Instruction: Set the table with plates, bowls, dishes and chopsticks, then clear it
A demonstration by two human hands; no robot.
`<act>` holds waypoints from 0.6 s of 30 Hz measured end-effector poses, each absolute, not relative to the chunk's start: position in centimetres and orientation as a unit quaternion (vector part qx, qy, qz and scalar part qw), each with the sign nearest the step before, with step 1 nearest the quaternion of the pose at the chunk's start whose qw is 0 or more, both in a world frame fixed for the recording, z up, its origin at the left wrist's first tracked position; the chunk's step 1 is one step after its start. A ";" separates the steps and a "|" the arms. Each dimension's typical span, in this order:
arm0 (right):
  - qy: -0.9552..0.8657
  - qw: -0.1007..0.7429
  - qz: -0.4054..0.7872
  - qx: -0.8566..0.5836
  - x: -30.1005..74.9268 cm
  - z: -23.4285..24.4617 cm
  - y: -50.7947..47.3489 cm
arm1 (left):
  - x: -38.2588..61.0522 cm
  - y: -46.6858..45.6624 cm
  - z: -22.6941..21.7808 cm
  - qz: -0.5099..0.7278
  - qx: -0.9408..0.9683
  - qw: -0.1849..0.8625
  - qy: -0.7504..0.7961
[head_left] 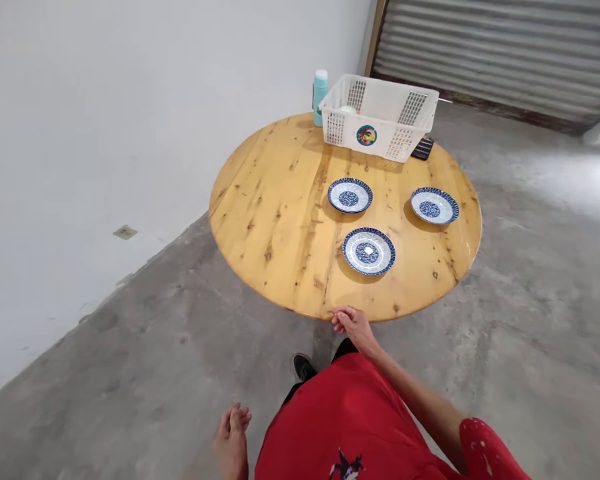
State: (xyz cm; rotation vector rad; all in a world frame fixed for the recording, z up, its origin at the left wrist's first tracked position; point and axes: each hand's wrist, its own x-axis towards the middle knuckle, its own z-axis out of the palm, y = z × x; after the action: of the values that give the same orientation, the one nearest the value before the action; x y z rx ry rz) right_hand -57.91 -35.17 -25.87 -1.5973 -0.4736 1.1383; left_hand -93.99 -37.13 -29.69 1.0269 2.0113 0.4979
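Note:
My right hand (353, 327) rests at the near edge of the round wooden table (280, 220), fingers curled loosely against the rim and holding nothing. My left hand (231, 437) hangs low beside my red shirt, fingers together and relaxed, empty. Three blue-and-white plates lie on the table: one nearest me (369, 251), one behind it (350, 195) and one to the right (435, 205). At the table's far side stands a white plastic basket (380, 117).
A teal bottle (320, 97) stands left of the basket and a small dark object (423, 148) lies by its right corner. A white wall runs along the left, a metal roller shutter (505, 53) at the back. Bare concrete floor surrounds the table.

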 end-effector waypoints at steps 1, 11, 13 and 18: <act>-0.206 0.531 0.475 -0.670 -58.7 -25.6 -34.7 | -95.2 -36.7 -29.6 0.214 0.395 0.419 0.789; -0.251 0.543 0.299 -0.743 -52.1 -20.8 -26.6 | -97.6 -28.4 -29.6 0.203 0.471 0.421 0.748; -0.224 0.539 0.262 -0.769 -49.3 -19.9 -24.2 | -97.0 -26.2 -29.9 0.206 0.474 0.439 0.735; -0.171 0.481 0.178 -0.841 -43.1 -19.3 -18.1 | -97.4 -19.8 -30.7 0.192 0.502 0.453 0.711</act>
State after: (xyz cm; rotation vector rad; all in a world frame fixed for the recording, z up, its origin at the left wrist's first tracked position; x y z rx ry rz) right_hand -43.07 -18.09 -19.28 -2.0523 -0.4164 0.4350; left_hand -97.43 -19.82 -30.74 1.2391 1.7567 0.4746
